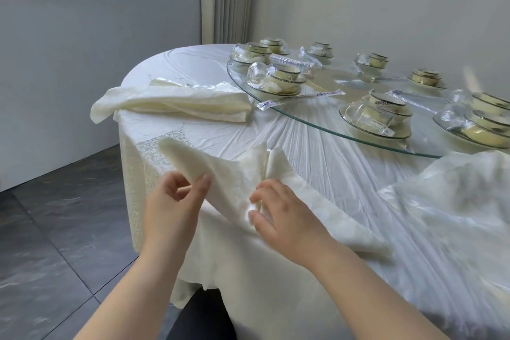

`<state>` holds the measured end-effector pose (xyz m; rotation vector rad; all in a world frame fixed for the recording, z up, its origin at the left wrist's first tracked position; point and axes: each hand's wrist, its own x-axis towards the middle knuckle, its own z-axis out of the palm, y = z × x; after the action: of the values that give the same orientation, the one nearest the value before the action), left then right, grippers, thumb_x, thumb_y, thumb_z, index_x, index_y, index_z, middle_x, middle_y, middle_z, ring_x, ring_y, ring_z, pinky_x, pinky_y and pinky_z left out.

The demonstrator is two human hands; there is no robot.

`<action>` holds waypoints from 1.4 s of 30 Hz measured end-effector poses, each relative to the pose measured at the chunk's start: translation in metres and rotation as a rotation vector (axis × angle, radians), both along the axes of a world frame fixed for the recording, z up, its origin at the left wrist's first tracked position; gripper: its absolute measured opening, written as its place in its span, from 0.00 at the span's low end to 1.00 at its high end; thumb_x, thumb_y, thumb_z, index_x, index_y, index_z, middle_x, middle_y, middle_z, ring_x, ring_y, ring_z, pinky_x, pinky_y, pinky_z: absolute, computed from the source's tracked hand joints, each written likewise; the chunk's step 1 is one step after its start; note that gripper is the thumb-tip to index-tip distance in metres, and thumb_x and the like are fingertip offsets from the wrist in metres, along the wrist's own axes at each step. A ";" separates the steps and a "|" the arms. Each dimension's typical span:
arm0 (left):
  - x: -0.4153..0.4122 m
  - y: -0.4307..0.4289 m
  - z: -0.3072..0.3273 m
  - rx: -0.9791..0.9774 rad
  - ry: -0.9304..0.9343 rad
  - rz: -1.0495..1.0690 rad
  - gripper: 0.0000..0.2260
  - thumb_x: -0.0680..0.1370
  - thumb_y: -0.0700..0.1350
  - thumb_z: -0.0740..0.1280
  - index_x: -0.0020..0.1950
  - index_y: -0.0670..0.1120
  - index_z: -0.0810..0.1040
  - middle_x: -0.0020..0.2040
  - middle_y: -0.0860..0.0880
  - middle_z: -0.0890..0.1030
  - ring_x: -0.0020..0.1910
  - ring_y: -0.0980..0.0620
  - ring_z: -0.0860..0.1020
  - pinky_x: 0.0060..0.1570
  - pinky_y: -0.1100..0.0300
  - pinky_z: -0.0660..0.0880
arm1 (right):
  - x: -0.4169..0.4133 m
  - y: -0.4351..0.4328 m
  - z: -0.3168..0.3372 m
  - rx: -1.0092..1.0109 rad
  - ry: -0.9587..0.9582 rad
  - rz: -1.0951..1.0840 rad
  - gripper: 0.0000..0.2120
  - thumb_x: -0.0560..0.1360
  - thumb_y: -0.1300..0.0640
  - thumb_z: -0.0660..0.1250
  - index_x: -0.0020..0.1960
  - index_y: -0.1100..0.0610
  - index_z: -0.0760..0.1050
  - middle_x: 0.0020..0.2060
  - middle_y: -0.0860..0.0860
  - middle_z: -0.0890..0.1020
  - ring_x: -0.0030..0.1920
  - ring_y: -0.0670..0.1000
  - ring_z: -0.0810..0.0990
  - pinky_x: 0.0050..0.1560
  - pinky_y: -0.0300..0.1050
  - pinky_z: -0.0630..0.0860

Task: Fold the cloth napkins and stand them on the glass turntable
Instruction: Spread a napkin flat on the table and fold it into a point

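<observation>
I am pinching a half-folded napkin [229, 171] with left hand [171, 201] and right hand [287, 218] fingers; none standing on the glass turntable [317, 116] yet.

Right-edge bowls [489, 116] are cropped; the right napkin [455, 190] is blurred.

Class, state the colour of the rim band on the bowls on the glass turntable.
A dark band on cream bowls, seen in the head view.

Head-worn wide-angle view, forward and down, close over table [317, 165], toward glass turntable [317, 112]
</observation>
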<state>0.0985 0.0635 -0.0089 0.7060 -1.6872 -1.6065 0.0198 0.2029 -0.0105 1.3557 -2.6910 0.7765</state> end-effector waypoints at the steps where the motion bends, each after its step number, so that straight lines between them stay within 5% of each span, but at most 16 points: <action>1: -0.004 0.003 0.005 -0.041 0.027 -0.002 0.07 0.74 0.43 0.69 0.37 0.48 0.73 0.35 0.54 0.77 0.37 0.57 0.76 0.34 0.65 0.67 | 0.000 0.000 0.002 -0.004 -0.030 -0.004 0.15 0.78 0.51 0.59 0.62 0.56 0.69 0.62 0.47 0.66 0.63 0.43 0.64 0.53 0.26 0.56; 4: -0.015 0.013 0.018 -0.186 0.096 -0.040 0.09 0.74 0.42 0.69 0.36 0.51 0.72 0.36 0.57 0.77 0.35 0.67 0.76 0.33 0.76 0.68 | -0.001 0.011 0.013 -0.152 0.105 -0.137 0.20 0.72 0.45 0.57 0.54 0.57 0.75 0.55 0.49 0.74 0.55 0.47 0.72 0.57 0.35 0.63; 7: -0.024 0.026 0.023 -0.329 0.143 -0.099 0.10 0.72 0.45 0.71 0.35 0.54 0.72 0.34 0.59 0.77 0.37 0.70 0.76 0.38 0.75 0.72 | -0.005 0.041 0.029 -0.151 0.165 -0.414 0.10 0.76 0.53 0.59 0.48 0.56 0.76 0.42 0.46 0.75 0.48 0.50 0.75 0.51 0.42 0.68; 11: -0.035 0.054 0.020 -0.613 0.143 -0.137 0.03 0.68 0.52 0.66 0.35 0.56 0.73 0.35 0.57 0.77 0.41 0.58 0.74 0.38 0.67 0.71 | -0.010 0.082 0.029 -0.026 -0.283 -0.462 0.11 0.79 0.55 0.56 0.60 0.49 0.69 0.46 0.40 0.78 0.53 0.45 0.75 0.50 0.40 0.69; 13: -0.040 0.069 0.016 -0.817 0.158 -0.132 0.08 0.68 0.52 0.62 0.35 0.50 0.77 0.37 0.55 0.78 0.41 0.55 0.72 0.30 0.67 0.64 | -0.012 0.093 0.028 -0.133 -0.455 -0.418 0.10 0.79 0.57 0.56 0.58 0.49 0.69 0.46 0.38 0.79 0.54 0.43 0.76 0.55 0.40 0.71; 16: -0.046 0.090 0.007 -1.005 0.159 -0.197 0.10 0.67 0.49 0.60 0.33 0.49 0.79 0.32 0.56 0.80 0.34 0.54 0.73 0.34 0.68 0.62 | -0.018 0.108 0.028 -0.377 -0.688 -0.388 0.09 0.79 0.62 0.58 0.54 0.51 0.72 0.46 0.43 0.81 0.48 0.38 0.80 0.56 0.40 0.75; 18: -0.048 0.097 -0.001 -1.067 0.161 -0.256 0.10 0.67 0.49 0.60 0.32 0.49 0.79 0.30 0.56 0.80 0.31 0.55 0.74 0.35 0.65 0.64 | -0.019 0.115 0.028 -0.553 -0.838 -0.374 0.12 0.79 0.65 0.55 0.52 0.52 0.73 0.47 0.48 0.81 0.46 0.41 0.81 0.48 0.33 0.76; 20: -0.050 0.100 -0.009 -1.102 0.155 -0.320 0.10 0.67 0.49 0.60 0.32 0.49 0.80 0.31 0.56 0.80 0.37 0.54 0.73 0.37 0.65 0.64 | -0.021 0.119 0.024 -0.738 -0.946 -0.344 0.13 0.79 0.66 0.52 0.50 0.54 0.72 0.45 0.51 0.82 0.46 0.47 0.81 0.50 0.38 0.76; 23: -0.052 0.099 -0.016 -1.134 0.123 -0.423 0.10 0.66 0.49 0.60 0.33 0.50 0.81 0.32 0.57 0.81 0.32 0.58 0.76 0.38 0.66 0.66 | -0.025 0.123 0.022 -0.888 -1.003 -0.323 0.13 0.78 0.67 0.51 0.49 0.57 0.72 0.41 0.52 0.84 0.43 0.48 0.82 0.52 0.41 0.74; 27: -0.050 0.094 -0.019 -1.134 0.151 -0.533 0.09 0.64 0.49 0.62 0.34 0.49 0.82 0.34 0.57 0.82 0.41 0.57 0.75 0.40 0.68 0.68 | -0.024 0.123 0.016 -0.805 -0.868 -0.285 0.12 0.79 0.64 0.53 0.47 0.57 0.74 0.40 0.50 0.83 0.42 0.44 0.82 0.47 0.35 0.77; 34: -0.046 0.090 -0.021 -1.131 0.154 -0.655 0.17 0.70 0.59 0.62 0.34 0.49 0.83 0.37 0.57 0.83 0.44 0.60 0.76 0.43 0.67 0.70 | -0.008 0.114 0.020 -0.339 -0.576 -0.351 0.05 0.73 0.57 0.67 0.46 0.47 0.76 0.47 0.43 0.80 0.47 0.37 0.78 0.50 0.29 0.73; 38: -0.047 0.090 -0.020 -1.031 0.103 -0.715 0.21 0.75 0.55 0.58 0.32 0.44 0.81 0.38 0.56 0.82 0.42 0.59 0.77 0.39 0.63 0.72 | 0.003 0.106 0.037 -0.072 -0.130 -0.434 0.11 0.77 0.55 0.60 0.58 0.49 0.75 0.57 0.42 0.76 0.57 0.42 0.74 0.51 0.31 0.65; 40: -0.046 0.090 -0.017 -0.856 0.072 -0.740 0.22 0.72 0.56 0.56 0.33 0.43 0.82 0.44 0.59 0.80 0.42 0.58 0.78 0.39 0.62 0.72 | 0.007 0.098 0.038 -0.069 -0.063 -0.411 0.16 0.79 0.58 0.56 0.65 0.51 0.71 0.63 0.43 0.74 0.64 0.44 0.69 0.57 0.32 0.61; 42: -0.043 0.089 -0.013 -0.641 0.059 -0.702 0.17 0.70 0.57 0.57 0.33 0.50 0.81 0.40 0.59 0.81 0.40 0.62 0.78 0.39 0.70 0.71 | 0.011 0.090 0.025 0.005 -0.025 -0.378 0.19 0.80 0.58 0.51 0.70 0.52 0.63 0.68 0.46 0.68 0.68 0.45 0.64 0.63 0.31 0.56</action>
<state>0.0552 0.1524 -0.0220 -0.2855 -2.3778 -1.3255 0.0303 0.2932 0.0146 0.7984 -2.8383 0.7484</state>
